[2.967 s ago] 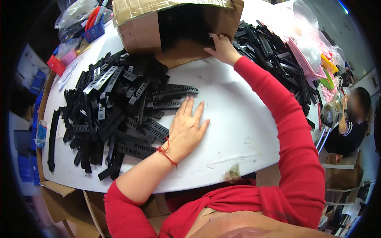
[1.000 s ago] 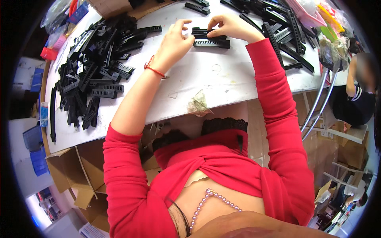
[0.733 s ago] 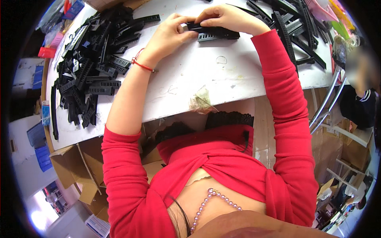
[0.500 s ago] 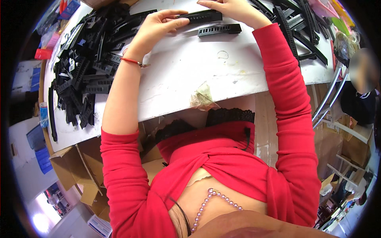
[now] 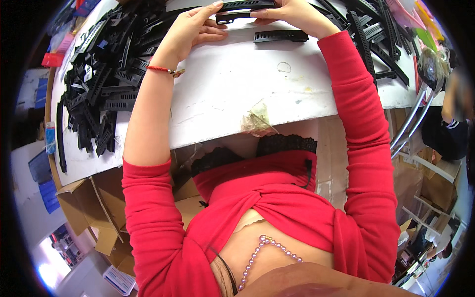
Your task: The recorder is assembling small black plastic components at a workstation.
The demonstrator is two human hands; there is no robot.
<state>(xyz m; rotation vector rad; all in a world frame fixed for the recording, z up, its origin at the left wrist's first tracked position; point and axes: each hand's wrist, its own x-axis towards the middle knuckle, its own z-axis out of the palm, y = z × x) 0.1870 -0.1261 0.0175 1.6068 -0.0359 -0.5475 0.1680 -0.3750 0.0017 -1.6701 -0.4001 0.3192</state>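
At the top edge of the head view, both hands are at a black slotted plastic strip (image 5: pixel 247 6). My left hand (image 5: pixel 190 29) has its thumb on the strip's left end, while its other fingers curl loosely below. The right end is pinched by my right hand (image 5: pixel 297 17). Just under that strip, between the hands, is another narrow black plastic piece (image 5: pixel 231 18); whether the two are joined I cannot tell. A separate slotted black strip (image 5: pixel 281 36) lies on the white table (image 5: pixel 237 74), nearer to me than the right hand.
A heap of black slotted strips (image 5: pixel 99 84) covers the table's left side. More black strips (image 5: pixel 376 39) lie at the right. Clear tape (image 5: pixel 257 119) clings to the near edge. Open cardboard boxes (image 5: pixel 84 203) stand below left, and a metal-framed chair (image 5: pixel 413 119) is at right.
My right hand has come down onto the strip's right end. My left thumb has shifted up to the left end, and a second black piece now shows beneath the strip.
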